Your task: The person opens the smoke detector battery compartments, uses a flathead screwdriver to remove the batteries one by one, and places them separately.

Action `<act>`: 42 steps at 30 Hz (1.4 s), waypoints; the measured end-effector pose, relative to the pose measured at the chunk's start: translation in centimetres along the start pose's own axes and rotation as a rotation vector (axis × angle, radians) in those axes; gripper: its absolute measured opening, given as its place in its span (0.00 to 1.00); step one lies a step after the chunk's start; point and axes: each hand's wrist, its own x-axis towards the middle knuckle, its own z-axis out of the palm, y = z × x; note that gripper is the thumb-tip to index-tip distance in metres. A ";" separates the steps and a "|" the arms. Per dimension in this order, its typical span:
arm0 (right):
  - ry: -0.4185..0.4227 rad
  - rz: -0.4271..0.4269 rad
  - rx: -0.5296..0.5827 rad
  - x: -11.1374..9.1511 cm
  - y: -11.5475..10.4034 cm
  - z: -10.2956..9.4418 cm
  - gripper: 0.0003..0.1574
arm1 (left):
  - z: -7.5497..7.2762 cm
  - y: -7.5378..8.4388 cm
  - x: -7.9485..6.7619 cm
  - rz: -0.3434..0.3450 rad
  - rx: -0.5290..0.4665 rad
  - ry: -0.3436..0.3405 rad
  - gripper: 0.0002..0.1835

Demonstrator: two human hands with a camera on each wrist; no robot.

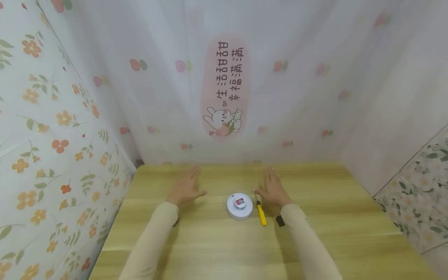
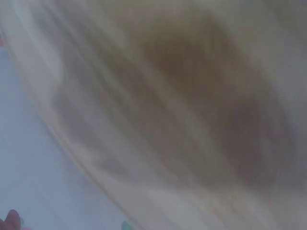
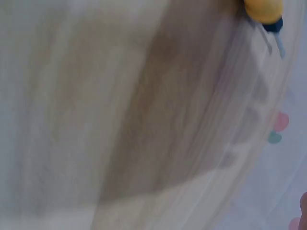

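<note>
In the head view a round white smoke detector [image 1: 239,207] lies on the wooden table, a small red label on its raised centre. Just right of it is a screwdriver [image 1: 261,215] with a yellow handle and black collar, its shaft pointing away from me. My left hand [image 1: 186,188] is left of the detector, fingers straight and thumb out, holding nothing. Beside the screwdriver's shaft, my right hand [image 1: 274,189] has straight fingers, its thumb near the tip; whether they touch cannot be told. The right wrist view catches the screwdriver's yellow handle [image 3: 264,10] at its top edge.
The wood-grain table [image 1: 217,249] ends at a pale printed curtain [image 1: 297,101] behind. A flower-patterned cloth [image 1: 52,128] hangs along the left side. In the left wrist view only the blurred tabletop [image 2: 182,120], a shadow and the curtain show.
</note>
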 end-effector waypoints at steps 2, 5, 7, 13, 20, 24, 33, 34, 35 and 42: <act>-0.016 0.008 0.023 0.3 -0.3 -0.1 0.61 | 0.1 0.3 0.3 0.029 -0.008 0.010 0.51; -0.041 0.007 0.042 0.6 -0.8 -0.2 0.60 | 0.3 0.7 0.6 0.062 -0.056 0.023 0.51; -0.043 -0.014 0.046 0.7 -0.9 -0.2 0.60 | 0.3 1.0 0.8 0.076 -0.089 0.015 0.51; -0.050 -0.026 0.086 1.2 -1.1 -0.2 0.60 | 0.5 1.8 0.9 0.049 -0.198 -0.041 0.49; -0.090 -0.059 0.102 1.6 -1.7 0.5 0.62 | 1.9 2.4 0.6 0.012 -0.235 -0.042 0.47; -0.104 -0.074 0.115 1.3 -2.3 0.6 0.63 | 2.3 3.1 0.8 0.037 -0.283 -0.059 0.49; -0.212 -0.125 0.067 0.3 -2.6 1.2 0.65 | 3.0 4.8 1.4 0.071 -0.343 -0.183 0.55; -0.227 -0.119 0.053 0.1 -2.6 1.3 0.65 | 3.1 5.0 1.4 0.075 -0.348 -0.195 0.55; -0.240 -0.115 0.045 0.0 -2.6 1.3 0.65 | 3.2 5.1 1.4 0.081 -0.349 -0.205 0.55; -0.321 -0.124 0.012 -0.6 -2.5 1.6 0.64 | 4.2 5.7 1.5 0.082 -0.373 -0.298 0.53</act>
